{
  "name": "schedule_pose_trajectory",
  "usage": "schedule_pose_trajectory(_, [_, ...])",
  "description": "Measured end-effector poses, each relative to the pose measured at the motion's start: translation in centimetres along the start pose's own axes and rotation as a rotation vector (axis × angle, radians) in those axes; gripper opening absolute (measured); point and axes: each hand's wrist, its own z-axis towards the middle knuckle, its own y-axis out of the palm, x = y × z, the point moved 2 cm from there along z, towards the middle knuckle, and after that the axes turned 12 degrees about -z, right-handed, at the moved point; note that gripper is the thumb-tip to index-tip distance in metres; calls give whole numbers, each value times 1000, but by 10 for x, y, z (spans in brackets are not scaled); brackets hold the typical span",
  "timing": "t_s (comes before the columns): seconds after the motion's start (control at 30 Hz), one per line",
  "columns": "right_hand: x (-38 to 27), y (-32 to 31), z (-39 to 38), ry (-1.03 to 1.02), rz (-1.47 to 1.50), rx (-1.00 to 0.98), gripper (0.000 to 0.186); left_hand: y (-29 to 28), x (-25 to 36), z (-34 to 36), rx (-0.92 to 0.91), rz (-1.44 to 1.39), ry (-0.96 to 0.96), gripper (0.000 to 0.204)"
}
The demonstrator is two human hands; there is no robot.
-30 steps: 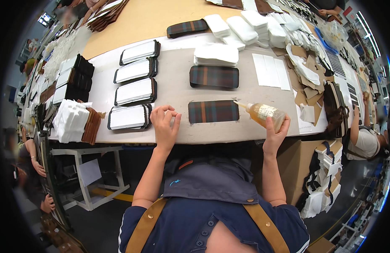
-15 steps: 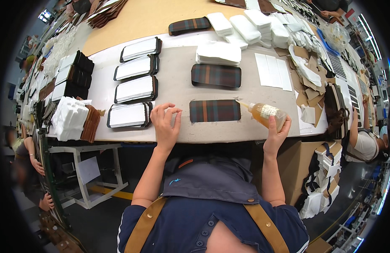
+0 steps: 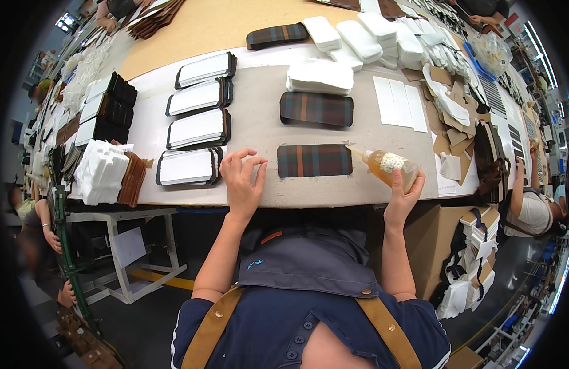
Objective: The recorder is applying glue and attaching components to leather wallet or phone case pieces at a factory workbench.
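Observation:
In my right hand (image 3: pixel 404 195) is a clear squeeze bottle (image 3: pixel 392 167) of amber liquid, tilted so its thin nozzle points left. The nozzle's tip is at the upper right corner of a plaid fabric piece (image 3: pixel 315 161), dark with an orange stripe, lying flat before me; whether they touch I cannot tell. My left hand (image 3: pixel 242 181) hovers by the table's front edge with fingers curled and apart, holding nothing. Beside it lies the nearest stack of white-topped, black-edged pieces (image 3: pixel 186 168). Beyond the flat piece sits a plaid stack (image 3: pixel 316 109), with a white pad stack (image 3: pixel 320 77) behind it.
More white-topped stacks (image 3: pixel 201 98) run away from me on the left, near white pads (image 3: pixel 101 172) and brown pieces (image 3: pixel 134 179). White strips (image 3: pixel 400 104) and cardboard scraps (image 3: pixel 447 123) lie to the right. A cardboard box (image 3: pixel 429 246) stands below the table edge. Other people work around.
Hardly anything differs. The table's contents sit a pixel or two shifted in the picture, while both hands and the bottle keep their places.

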Motion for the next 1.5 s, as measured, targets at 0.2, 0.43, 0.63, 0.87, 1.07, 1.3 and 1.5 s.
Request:
schedule_pose_trajectory(0.2, [-2, 6, -5, -8, 3, -22, 46, 0, 0, -1, 3, -3, -1, 9])
schedule_pose_trajectory(0.43, [-9, 27, -17, -64, -3, -88, 49, -1, 0, -1, 15, -11, -7, 9])
schedule_pose_trajectory(0.63, [-19, 47, -25, -79, 16, -163, 55, -1, 0, 0, 39, -24, -2, 8])
schedule_pose_trajectory(0.87, [-22, 71, -31, -141, 40, -254, 57, -1, -2, -1, 52, -23, -7, 12])
schedule_pose_trajectory(1.07, [-40, 95, -26, -252, 89, -355, 58, -1, -3, -2, 62, -35, -22, 10])
schedule_pose_trajectory(1.3, [-50, 104, 35, -69, 209, -553, 63, -2, -5, -2, 77, -55, -34, 11])
schedule_pose_trajectory(1.5, [-47, 114, 53, -108, 158, -605, 60, -3, -3, -1, 64, -45, -40, 13])
